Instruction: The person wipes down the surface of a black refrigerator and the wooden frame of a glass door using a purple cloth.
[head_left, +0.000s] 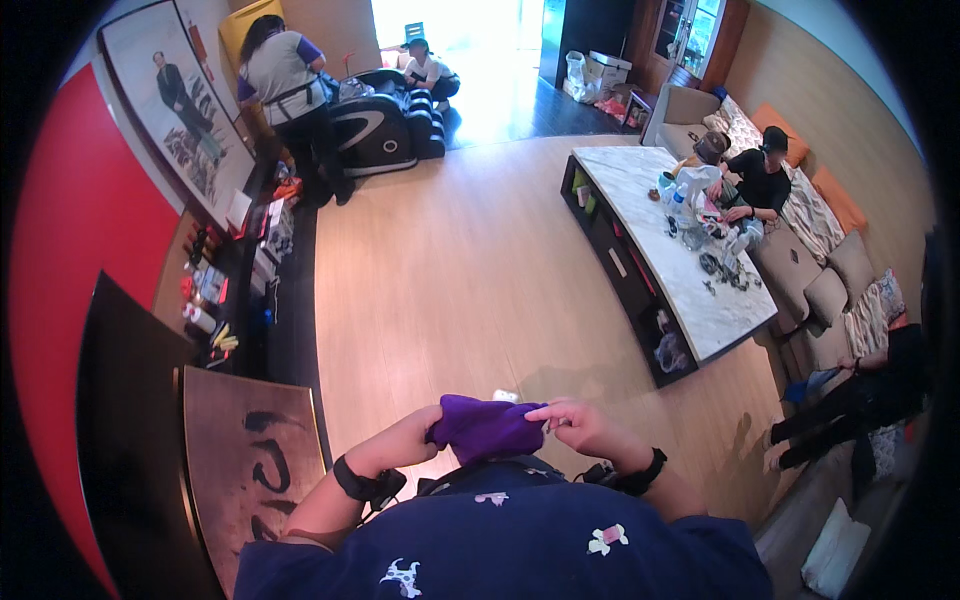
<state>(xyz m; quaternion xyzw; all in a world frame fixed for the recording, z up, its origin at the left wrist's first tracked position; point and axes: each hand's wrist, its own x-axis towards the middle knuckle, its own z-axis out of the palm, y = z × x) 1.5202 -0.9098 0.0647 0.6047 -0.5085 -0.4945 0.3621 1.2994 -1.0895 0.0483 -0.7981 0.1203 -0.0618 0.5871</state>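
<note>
Holding one purple cloth point(487, 430) — two hands point(580, 427).

Purple cloth point(487, 427) held up in the air — plain deep violet, no pattern visible.
From here: soft fabric, bunched or folded, can't tell which; light creases on its face, upper edge fairly straight, lower edge uneven. Stretched sideways between the hands, left end wrapped at the left hand point(424, 438), right end at the right hand's point(588, 432) fingertips — underside hidden from me.
</note>
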